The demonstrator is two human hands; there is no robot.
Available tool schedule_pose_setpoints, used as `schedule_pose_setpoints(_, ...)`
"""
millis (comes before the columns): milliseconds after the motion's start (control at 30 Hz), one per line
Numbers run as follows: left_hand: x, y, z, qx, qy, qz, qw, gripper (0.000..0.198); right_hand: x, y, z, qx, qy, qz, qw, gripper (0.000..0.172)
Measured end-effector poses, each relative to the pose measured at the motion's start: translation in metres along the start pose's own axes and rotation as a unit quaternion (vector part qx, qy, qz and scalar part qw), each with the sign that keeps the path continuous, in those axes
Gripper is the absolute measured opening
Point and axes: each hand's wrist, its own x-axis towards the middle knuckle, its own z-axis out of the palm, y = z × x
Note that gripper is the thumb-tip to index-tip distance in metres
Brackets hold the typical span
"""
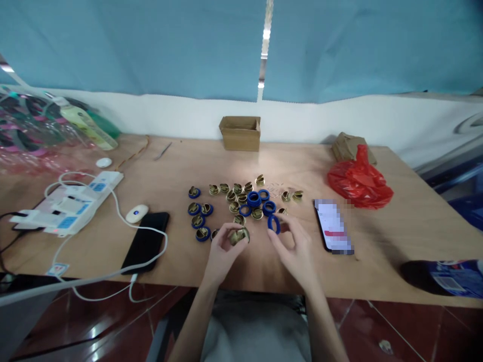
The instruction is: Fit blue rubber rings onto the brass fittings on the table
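Observation:
My left hand [223, 251] is closed on a round brass-coloured fitting [240, 236], held just above the table's front part. Between the thumb and finger of my right hand [296, 249] a blue ring [273, 224] is pinched, tilted on edge. The fitting and the ring are apart. Beyond my hands lie several loose brass fittings [237, 188] and several blue rings [254, 198], some of them stacked. To the left, several fittings sit inside blue rings [203, 233]. One more piece is partly hidden behind my left hand.
On the wooden table [177, 171] stand a cardboard box [241, 136] at the back and a red plastic bag [358, 183] at right. A phone [334, 226] lies right, a black phone [146, 241] left. Near it are a power strip [83, 206] and white cables. A bottle [445, 276] lies front right.

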Motion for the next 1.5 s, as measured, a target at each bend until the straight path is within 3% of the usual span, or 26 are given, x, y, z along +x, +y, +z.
schedule_pose_setpoints(133,0.000,0.000,0.003,0.083,0.008,0.027,0.996,0.033,-0.026,0.001,0.017,0.055,-0.007,0.025,0.998,0.031)
schedule_pose_setpoints(267,-0.005,0.000,0.005,0.099,-0.032,0.012,0.994,0.037,-0.033,0.000,0.023,0.075,-0.045,0.029,0.996,0.037)
schedule_pose_setpoints(467,-0.010,0.005,0.010,0.033,-0.055,-0.017,0.998,0.042,-0.028,-0.005,0.024,0.059,-0.087,0.005,0.994,0.038)
schedule_pose_setpoints(667,-0.009,0.011,0.003,-0.059,-0.104,-0.022,0.993,0.043,-0.027,-0.002,0.029,0.064,-0.080,0.005,0.995,0.043)
schedule_pose_setpoints(800,-0.010,0.008,0.004,-0.078,-0.072,-0.038,0.994,0.045,-0.028,-0.003,0.028,0.088,-0.092,0.016,0.992,0.042)
schedule_pose_setpoints(967,-0.013,0.008,0.012,-0.100,-0.044,-0.059,0.992,0.046,-0.034,0.001,0.020,0.188,-0.140,0.076,0.969,0.061)
schedule_pose_setpoints(1167,-0.015,0.010,0.016,-0.083,-0.053,-0.039,0.994,0.037,-0.035,0.009,0.015,0.210,-0.128,0.121,0.962,0.032)
schedule_pose_setpoints(1500,-0.016,0.014,0.014,-0.075,-0.095,-0.014,0.993,0.044,-0.037,0.006,0.018,0.188,-0.105,0.114,0.970,0.032)
